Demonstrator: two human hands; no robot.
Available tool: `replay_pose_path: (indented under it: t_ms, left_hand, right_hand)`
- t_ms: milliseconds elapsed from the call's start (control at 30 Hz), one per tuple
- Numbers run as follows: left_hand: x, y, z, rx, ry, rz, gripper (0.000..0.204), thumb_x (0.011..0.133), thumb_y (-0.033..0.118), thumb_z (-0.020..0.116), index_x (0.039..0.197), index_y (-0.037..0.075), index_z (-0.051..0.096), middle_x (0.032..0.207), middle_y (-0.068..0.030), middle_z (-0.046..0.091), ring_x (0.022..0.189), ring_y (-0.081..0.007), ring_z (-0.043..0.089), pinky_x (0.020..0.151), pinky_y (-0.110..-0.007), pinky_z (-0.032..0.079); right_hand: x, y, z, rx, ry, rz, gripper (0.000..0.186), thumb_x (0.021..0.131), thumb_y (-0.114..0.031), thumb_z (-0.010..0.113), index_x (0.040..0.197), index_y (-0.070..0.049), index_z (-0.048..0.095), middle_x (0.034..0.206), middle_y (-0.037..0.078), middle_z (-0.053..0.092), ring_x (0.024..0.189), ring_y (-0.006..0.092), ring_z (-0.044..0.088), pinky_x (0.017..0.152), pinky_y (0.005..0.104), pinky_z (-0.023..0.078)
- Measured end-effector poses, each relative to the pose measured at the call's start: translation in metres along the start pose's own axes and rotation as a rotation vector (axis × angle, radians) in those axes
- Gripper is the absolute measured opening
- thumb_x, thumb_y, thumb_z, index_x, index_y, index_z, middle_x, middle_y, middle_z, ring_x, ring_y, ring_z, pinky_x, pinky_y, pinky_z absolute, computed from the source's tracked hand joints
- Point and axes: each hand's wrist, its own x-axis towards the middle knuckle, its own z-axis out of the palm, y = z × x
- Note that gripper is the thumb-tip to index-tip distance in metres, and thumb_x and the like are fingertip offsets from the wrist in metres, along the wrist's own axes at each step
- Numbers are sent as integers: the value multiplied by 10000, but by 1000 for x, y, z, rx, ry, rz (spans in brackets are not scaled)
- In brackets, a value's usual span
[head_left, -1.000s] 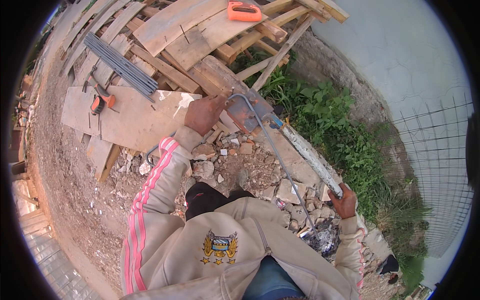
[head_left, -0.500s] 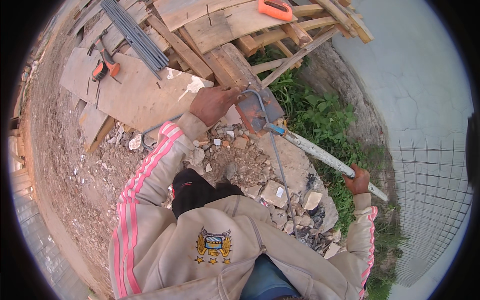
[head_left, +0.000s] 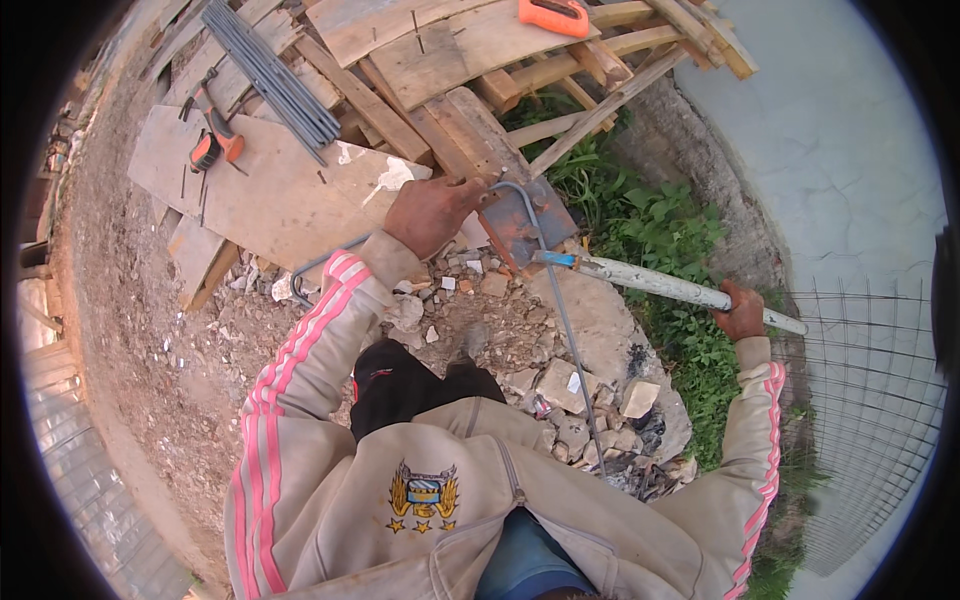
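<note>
Head view: left grip [head_left: 434, 214] on rod [head_left: 566, 340], right grip [head_left: 742, 311] around pipe [head_left: 650, 281], long axis gently down-right.

Our left hand [head_left: 432, 215]: fingers at the hooked end of a bent grey rod [head_left: 567, 330], by a rusty metal plate [head_left: 555, 215]. Our right hand [head_left: 741, 312]: wrapped around a whitish pipe [head_left: 650, 281], its blue-marked end beside the rod. Far left, on boards [head_left: 280, 205], we count: one hammer [head_left: 217, 122], one orange-and-black tape measure [head_left: 204, 152], one bundle of grey rods [head_left: 270, 75]. Far: one orange handle [head_left: 555, 16]. Right: green plants [head_left: 655, 235], wire mesh [head_left: 870, 380], pale wall [head_left: 820, 150]. Nearer: broken stones [head_left: 565, 385].
</note>
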Motion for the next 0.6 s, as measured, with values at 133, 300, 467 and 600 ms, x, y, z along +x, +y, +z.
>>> replay_pose_path:
  t_ms: [133, 300, 467, 600]
  left_hand:
    - [-1, 4, -3, 28, -14, -2, 272, 989, 274, 602, 1217, 139, 664, 837, -145, 688, 762, -359, 691, 643, -485, 538]
    - [-1, -4, 5, 48, -25, 19, 336, 955, 158, 634, 1289, 173, 672, 895, -154, 685, 773, -380, 676, 663, -474, 542]
    - [-4, -13, 16, 41, 4, 44, 260, 978, 223, 610, 1213, 140, 682, 878, -169, 703, 812, -380, 689, 689, -495, 547]
    - [-1, -17, 16, 13, 37, 67, 264, 964, 190, 631, 1205, 113, 705, 901, -201, 712, 824, -401, 684, 710, -500, 540]
  right_hand:
    - [-1, -15, 7, -28, 25, 83, 257, 722, -236, 810, 873, -120, 637, 785, 154, 692, 781, 430, 665, 698, 540, 510]
    - [-14, -21, 16, -13, 89, 123, 251, 715, -223, 813, 854, -115, 633, 741, 164, 673, 767, 429, 666, 697, 537, 506]
    - [-32, -39, 7, -61, 140, 204, 270, 699, -239, 841, 848, -105, 661, 735, 165, 677, 773, 426, 672, 706, 536, 513]
    - [-71, -64, 9, -98, 128, 303, 329, 706, -280, 857, 947, -106, 716, 784, 167, 709, 801, 412, 688, 743, 520, 535]
